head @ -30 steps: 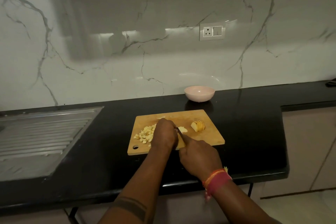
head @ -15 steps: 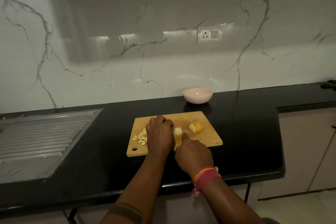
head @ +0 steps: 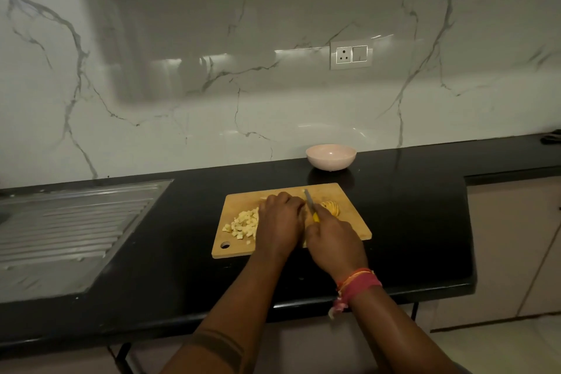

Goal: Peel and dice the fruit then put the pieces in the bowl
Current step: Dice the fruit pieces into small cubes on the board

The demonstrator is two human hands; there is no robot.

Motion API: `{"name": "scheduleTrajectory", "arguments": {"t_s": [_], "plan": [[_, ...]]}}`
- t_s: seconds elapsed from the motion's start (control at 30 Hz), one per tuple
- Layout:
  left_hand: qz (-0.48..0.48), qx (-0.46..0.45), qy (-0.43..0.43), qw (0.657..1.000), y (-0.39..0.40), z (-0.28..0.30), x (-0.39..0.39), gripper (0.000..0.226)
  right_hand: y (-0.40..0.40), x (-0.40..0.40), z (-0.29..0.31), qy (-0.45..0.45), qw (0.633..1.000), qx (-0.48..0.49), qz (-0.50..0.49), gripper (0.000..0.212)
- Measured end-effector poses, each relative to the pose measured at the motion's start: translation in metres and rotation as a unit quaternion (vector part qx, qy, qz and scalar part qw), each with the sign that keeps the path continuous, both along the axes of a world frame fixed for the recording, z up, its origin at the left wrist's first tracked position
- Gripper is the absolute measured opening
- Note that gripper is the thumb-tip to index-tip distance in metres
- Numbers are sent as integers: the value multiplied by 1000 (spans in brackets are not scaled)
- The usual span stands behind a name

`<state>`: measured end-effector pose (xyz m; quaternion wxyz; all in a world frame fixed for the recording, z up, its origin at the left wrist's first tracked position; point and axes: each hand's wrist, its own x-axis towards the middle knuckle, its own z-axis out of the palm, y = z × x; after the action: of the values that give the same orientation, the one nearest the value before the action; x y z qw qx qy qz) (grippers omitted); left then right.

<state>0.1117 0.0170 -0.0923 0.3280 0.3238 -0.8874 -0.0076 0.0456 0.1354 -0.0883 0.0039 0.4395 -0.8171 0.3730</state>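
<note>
On the black counter (head: 394, 222) lies a wooden cutting board (head: 349, 231). The right hand (head: 334, 243) has its fingers curled round a yellow-handled knife (head: 311, 205), blade pointing away. The left hand (head: 280, 218) rests knuckles-up beside it; what its fingers hold is hidden. Diced fruit (head: 243, 223) is heaped at its left, a sliced piece (head: 332, 208) at the right. The pink bowl (head: 331, 157) stands beyond the board.

Fruit under left hand (head: 280, 218) hidden, so hold on it not discernible. Knife (head: 310, 202) handle mostly covered by right hand (head: 334, 241); only a yellow sliver visible. Dark object (head: 552, 137) at right edge of desk (head: 409, 222) cut off, unidentifiable. Drainboard (head: 69, 222) cropped at left.
</note>
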Motion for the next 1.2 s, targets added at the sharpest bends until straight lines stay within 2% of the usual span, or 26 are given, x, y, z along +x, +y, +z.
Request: {"name": "scheduleTrajectory", "arguments": {"t_s": [0.13, 0.2, 0.3, 0.47, 0.73, 0.8, 1.0, 1.2], "plan": [[-75, 109, -2, 991, 8, 5, -30, 37, 7, -18, 1, -50, 998, -21, -33, 49], [-97, 143, -32, 984, 10, 11, -43, 40, 6, -24, 1, -92, 994, -48, -43, 48], [-89, 167, -58, 980, 12, 12, -53, 45, 5, -27, -1, -121, 989, -68, -51, 47], [-80, 201, 10, 976, 7, 2, -52, 34, 11, -27, -3, -137, 987, -78, -32, 45], [-79, 210, 26, 974, 3, 0, -45, 42, 13, -26, -2, -135, 988, -65, -30, 46], [-76, 193, 35, 978, 2, -2, -38, 37, 13, -25, -2, -121, 991, -54, -29, 47], [-56, 153, 22, 986, -10, -10, -10, 33, 15, -15, -3, 1, 999, 46, -8, 54], [-62, 129, -3, 990, -11, -14, -5, 30, 13, -12, -3, 32, 996, 76, -19, 54]]}}
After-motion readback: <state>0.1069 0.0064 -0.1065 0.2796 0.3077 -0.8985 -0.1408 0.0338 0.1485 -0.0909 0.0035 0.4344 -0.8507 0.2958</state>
